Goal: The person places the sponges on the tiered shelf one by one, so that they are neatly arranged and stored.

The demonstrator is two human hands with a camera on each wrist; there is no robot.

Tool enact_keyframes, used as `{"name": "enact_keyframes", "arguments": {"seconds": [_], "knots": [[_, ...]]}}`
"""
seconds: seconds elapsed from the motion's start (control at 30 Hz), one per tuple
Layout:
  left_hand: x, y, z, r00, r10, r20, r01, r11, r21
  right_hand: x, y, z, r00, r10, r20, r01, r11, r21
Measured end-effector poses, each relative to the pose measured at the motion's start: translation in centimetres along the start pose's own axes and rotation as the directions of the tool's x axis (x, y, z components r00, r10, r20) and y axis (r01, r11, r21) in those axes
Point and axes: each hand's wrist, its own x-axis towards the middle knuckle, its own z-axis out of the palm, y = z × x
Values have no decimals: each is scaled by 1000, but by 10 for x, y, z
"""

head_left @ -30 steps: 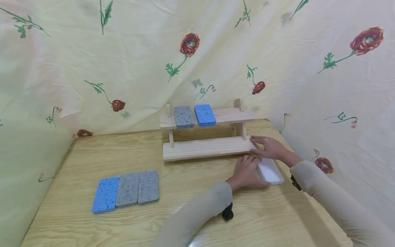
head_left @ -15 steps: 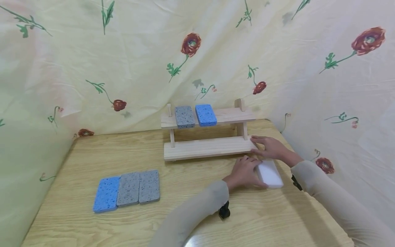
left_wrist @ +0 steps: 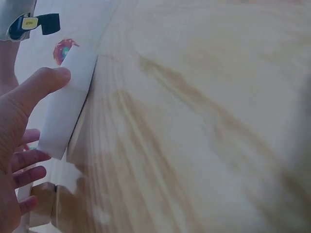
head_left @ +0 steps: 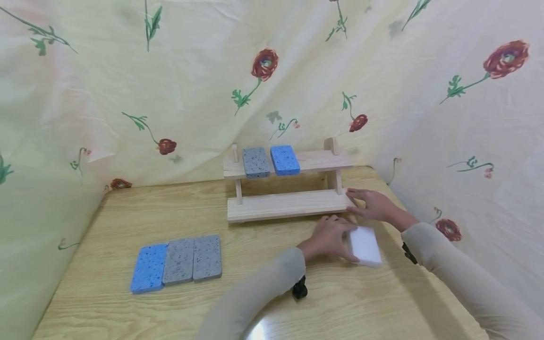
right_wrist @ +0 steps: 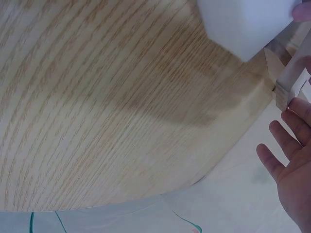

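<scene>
My left hand (head_left: pixel 328 237) holds a plain white rectangular block (head_left: pixel 364 245) by its sides, in front of the lower shelf's right end. In the left wrist view the thumb presses one edge of the white block (left_wrist: pixel 73 97) and fingertips meet its lower end. My right hand (head_left: pixel 379 207) touches the right end of a two-tier wooden shelf (head_left: pixel 289 206). Its fingers are extended and spread in the right wrist view, with one fingertip at the shelf end (right_wrist: pixel 282 97). On the upper tier lie a grey speckled sponge (head_left: pixel 256 163) and a blue speckled sponge (head_left: pixel 285 160).
At the left of the wooden table (head_left: pixel 106 311), a blue sponge (head_left: pixel 148 268) and two grey sponges, one in the middle (head_left: pixel 178 261) and one at the right (head_left: pixel 207 258), lie side by side. Flowered cloth (head_left: pixel 191 94) hangs behind the table and at both sides.
My left hand has drawn the white block left and slightly toward me, turning it a little. My right hand stays at the shelf end.
</scene>
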Motion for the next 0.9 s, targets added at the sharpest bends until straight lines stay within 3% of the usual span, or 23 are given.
{"name": "enact_keyframes", "arguments": {"seconds": [0.37,0.9], "knots": [[-16,-14,-16,998,30,60,-29,999,-20,-2,-6,-3,999,35,32,-36,999,7],[-42,-44,-36,997,67,38,-56,970,-238,-1,-2,0,999,35,24,-36,999,31]]}}
